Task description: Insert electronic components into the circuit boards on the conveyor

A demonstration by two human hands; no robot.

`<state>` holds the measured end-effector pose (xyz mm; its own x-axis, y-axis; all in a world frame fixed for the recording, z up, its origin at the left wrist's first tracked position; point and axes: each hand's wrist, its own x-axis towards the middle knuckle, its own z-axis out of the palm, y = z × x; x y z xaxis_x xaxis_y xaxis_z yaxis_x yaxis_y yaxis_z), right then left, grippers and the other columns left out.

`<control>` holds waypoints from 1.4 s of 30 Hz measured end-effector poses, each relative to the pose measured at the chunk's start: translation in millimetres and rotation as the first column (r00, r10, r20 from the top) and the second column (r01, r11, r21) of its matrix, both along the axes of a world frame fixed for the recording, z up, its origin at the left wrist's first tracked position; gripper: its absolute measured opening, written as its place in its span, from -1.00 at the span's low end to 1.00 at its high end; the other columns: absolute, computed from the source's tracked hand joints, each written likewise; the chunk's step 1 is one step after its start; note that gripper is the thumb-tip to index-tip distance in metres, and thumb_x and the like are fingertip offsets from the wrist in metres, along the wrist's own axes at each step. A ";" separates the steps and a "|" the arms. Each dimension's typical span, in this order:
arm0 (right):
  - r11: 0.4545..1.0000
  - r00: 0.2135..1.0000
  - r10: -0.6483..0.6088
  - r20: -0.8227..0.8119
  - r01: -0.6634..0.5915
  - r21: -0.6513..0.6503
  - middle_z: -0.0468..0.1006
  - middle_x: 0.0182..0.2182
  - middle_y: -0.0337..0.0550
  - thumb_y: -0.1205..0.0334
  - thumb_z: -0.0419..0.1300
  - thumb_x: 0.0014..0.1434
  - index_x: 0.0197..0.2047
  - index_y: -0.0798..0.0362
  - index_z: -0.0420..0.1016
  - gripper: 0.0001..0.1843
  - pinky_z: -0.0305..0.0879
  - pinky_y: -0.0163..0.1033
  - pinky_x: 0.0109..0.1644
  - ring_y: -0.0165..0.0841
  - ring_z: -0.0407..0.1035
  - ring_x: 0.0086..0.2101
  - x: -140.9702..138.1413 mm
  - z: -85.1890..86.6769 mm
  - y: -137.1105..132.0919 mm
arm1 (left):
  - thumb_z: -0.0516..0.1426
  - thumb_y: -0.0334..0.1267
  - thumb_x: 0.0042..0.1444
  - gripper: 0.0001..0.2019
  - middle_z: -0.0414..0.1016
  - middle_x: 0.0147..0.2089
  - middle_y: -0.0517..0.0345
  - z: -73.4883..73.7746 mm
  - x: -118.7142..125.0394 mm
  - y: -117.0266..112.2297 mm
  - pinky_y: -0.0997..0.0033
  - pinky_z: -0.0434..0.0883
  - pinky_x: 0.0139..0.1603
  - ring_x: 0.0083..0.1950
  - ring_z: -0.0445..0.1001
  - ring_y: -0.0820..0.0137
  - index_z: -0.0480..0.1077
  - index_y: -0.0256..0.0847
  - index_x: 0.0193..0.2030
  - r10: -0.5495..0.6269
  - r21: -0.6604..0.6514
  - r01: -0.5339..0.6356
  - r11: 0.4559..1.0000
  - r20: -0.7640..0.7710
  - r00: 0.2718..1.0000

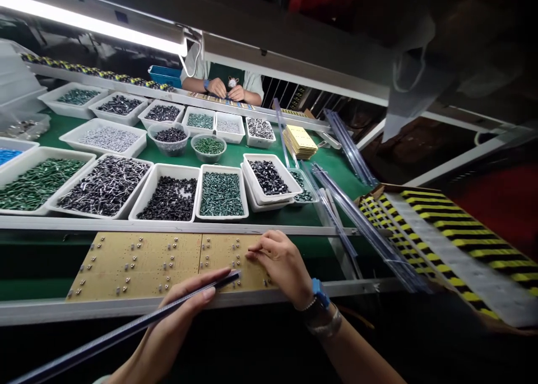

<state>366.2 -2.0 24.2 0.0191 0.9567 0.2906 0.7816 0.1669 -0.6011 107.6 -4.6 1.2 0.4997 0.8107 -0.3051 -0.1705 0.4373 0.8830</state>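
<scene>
A tan circuit board panel (147,260) lies on the conveyor rail in front of me, with several small parts set in it. My left hand (176,322) is closed round a long clear plastic component tube (126,331), whose tip rests on the board near its right half. My right hand (283,263) is over the board's right end, fingers pinched together at the board surface; what they hold is too small to make out.
White trays (168,196) and bowls (209,147) of green and black components fill the green table behind the board. Clear tubes (361,227) and a stack of yellow boards (300,140) lie to the right, beside a yellow-black striped rack (454,249). Another person's hands (227,88) work across the table.
</scene>
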 end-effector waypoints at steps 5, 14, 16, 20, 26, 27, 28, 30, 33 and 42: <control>0.998 0.988 0.058 0.141 -0.060 0.013 0.59 -0.29 -0.15 0.30 0.32 0.29 -0.17 -0.01 0.67 -0.92 0.40 -0.15 -0.09 -0.25 0.39 -0.22 3.2 4.7 -9.7 | 0.21 -0.05 0.29 -0.65 0.52 0.26 0.07 -1.2 -1.4 2.4 0.11 0.16 0.52 0.41 0.32 0.07 0.58 -0.07 0.15 -0.011 0.036 0.012 0.999 -0.036 0.999; 0.993 0.950 0.074 0.303 -0.100 0.070 0.62 -0.24 -0.06 0.30 0.25 0.36 0.01 0.04 0.65 -0.79 0.44 -0.10 -0.09 -0.23 0.42 -0.21 5.2 10.1 -10.6 | 0.20 -0.05 0.30 -0.66 0.53 0.25 0.10 6.5 -0.8 3.6 0.11 0.17 0.51 0.41 0.33 0.08 0.58 -0.06 0.14 -0.029 0.035 0.030 0.999 -0.037 0.999; 0.992 0.947 0.054 0.316 -0.087 0.094 0.62 -0.22 -0.05 0.30 0.24 0.36 0.06 0.03 0.64 -0.76 0.45 -0.09 -0.08 -0.23 0.42 -0.20 5.5 10.0 -14.1 | 0.19 -0.06 0.31 -0.65 0.52 0.27 0.09 8.9 -0.5 4.1 0.08 0.14 0.52 0.41 0.32 0.07 0.57 -0.07 0.16 -0.042 0.024 0.042 0.999 -0.027 0.999; 0.994 0.953 0.022 0.302 -0.052 0.093 0.61 -0.19 -0.02 0.28 0.22 0.38 0.08 -0.03 0.64 -0.74 0.45 -0.04 -0.02 -0.20 0.45 -0.17 2.3 8.2 -24.9 | 0.19 -0.06 0.31 -0.65 0.52 0.27 0.07 6.2 -2.0 3.1 0.08 0.16 0.51 0.41 0.32 0.06 0.57 -0.08 0.16 -0.039 0.036 0.040 0.999 -0.032 0.999; 0.972 0.933 -0.078 -0.351 -0.007 -0.236 0.65 -0.20 -0.03 0.02 0.26 0.34 0.02 0.02 0.66 -0.68 0.48 -0.17 -0.13 -0.26 0.52 -0.23 -11.2 15.6 -43.3 | 0.16 -0.07 0.36 -0.68 0.51 0.27 0.15 7.8 -3.1 -2.0 0.23 0.22 0.48 0.40 0.33 0.13 0.55 0.04 0.19 -0.051 0.251 0.091 0.964 -0.160 0.986; 0.934 0.867 -0.112 -0.485 -0.075 -0.349 0.66 -0.27 -0.06 -0.03 0.29 0.31 -0.03 0.04 0.68 -0.65 0.47 -0.23 -0.22 -0.30 0.52 -0.30 -13.7 17.6 -45.4 | 0.17 -0.09 0.35 -0.69 0.52 0.26 0.17 14.2 -1.2 -0.9 0.28 0.25 0.46 0.38 0.35 0.15 0.56 0.07 0.18 -0.059 0.327 0.123 0.937 -0.201 0.978; 0.889 0.799 -0.149 -0.583 -0.150 -0.433 0.66 -0.33 -0.10 -0.06 0.31 0.28 -0.07 0.06 0.70 -0.63 0.44 -0.28 -0.28 -0.35 0.50 -0.37 -15.9 19.0 -47.1 | 0.18 -0.11 0.35 -0.70 0.53 0.24 0.18 22.3 1.3 1.1 0.33 0.29 0.42 0.34 0.40 0.16 0.56 0.10 0.17 -0.081 0.394 0.172 0.903 -0.237 0.968; 0.829 0.703 -0.211 -0.679 -0.239 -0.506 0.64 -0.42 -0.15 -0.08 0.36 0.22 -0.13 0.09 0.72 -0.61 0.40 -0.32 -0.31 -0.41 0.46 -0.43 -19.8 19.6 -49.7 | 0.16 -0.18 0.35 -0.69 0.57 0.19 0.17 40.2 7.1 7.0 0.42 0.41 0.28 0.23 0.50 0.20 0.55 0.12 0.19 -0.167 0.474 0.298 0.828 -0.300 0.939; 0.819 0.637 -0.271 -0.722 -0.241 -0.520 0.64 -0.43 -0.16 -0.09 0.40 0.18 -0.14 0.08 0.72 -0.61 0.39 -0.33 -0.28 -0.43 0.46 -0.42 -25.1 16.1 -53.8 | 0.13 -0.25 0.35 -0.64 0.59 0.15 0.13 56.8 11.1 14.4 0.45 0.49 0.14 0.11 0.57 0.23 0.52 0.10 0.23 -0.286 0.484 0.420 0.767 -0.329 0.900; 0.833 0.517 -0.346 -0.783 -0.215 -0.510 0.65 -0.36 -0.12 -0.11 0.36 0.23 -0.14 0.11 0.64 -0.59 0.47 -0.30 -0.25 -0.39 0.52 -0.38 -32.8 5.4 -58.7 | 0.21 -0.10 0.31 -0.71 0.57 0.21 0.16 20.9 1.5 1.0 0.22 0.33 0.41 0.33 0.42 0.11 0.59 0.04 0.13 -0.145 0.208 0.166 0.964 -0.111 0.983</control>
<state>333.4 -60.6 29.6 0.0450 0.9156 -0.3996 -0.1301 -0.3913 -0.9110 109.1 -3.6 22.0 0.6025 0.7768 -0.1829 -0.0272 0.2491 0.9681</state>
